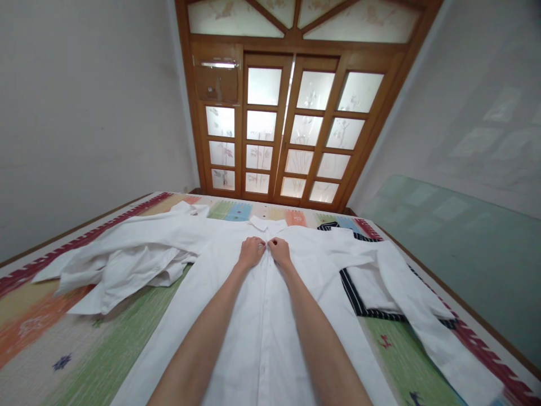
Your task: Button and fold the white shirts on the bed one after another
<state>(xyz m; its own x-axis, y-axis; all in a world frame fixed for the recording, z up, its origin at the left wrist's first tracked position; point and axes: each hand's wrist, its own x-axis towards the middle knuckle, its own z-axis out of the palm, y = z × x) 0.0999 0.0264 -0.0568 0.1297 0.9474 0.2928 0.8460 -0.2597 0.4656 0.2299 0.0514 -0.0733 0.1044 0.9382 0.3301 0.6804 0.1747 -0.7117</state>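
Note:
A white button-up shirt (230, 316) lies spread out, front up, with its collar (267, 224) at the far end and its sleeves out to both sides. Just below the collar, my left hand (252, 251) pinches the front edge of the shirt. Right beside it my right hand (279, 250) pinches the other side of the same opening, the fingertips of both hands nearly meeting. Whether a button sits between the fingers is too small to make out. Below the hands the placket (264, 332) runs straight down between my forearms.
A patterned, multicoloured cloth (127, 344) covers the surface under the shirt. Crumpled white fabric (131, 270) lies at the left. Folded white cloth with black striped edging (372, 290) is partly under the right sleeve. Wooden glass-paned doors (274, 129) stand beyond, with walls on both sides.

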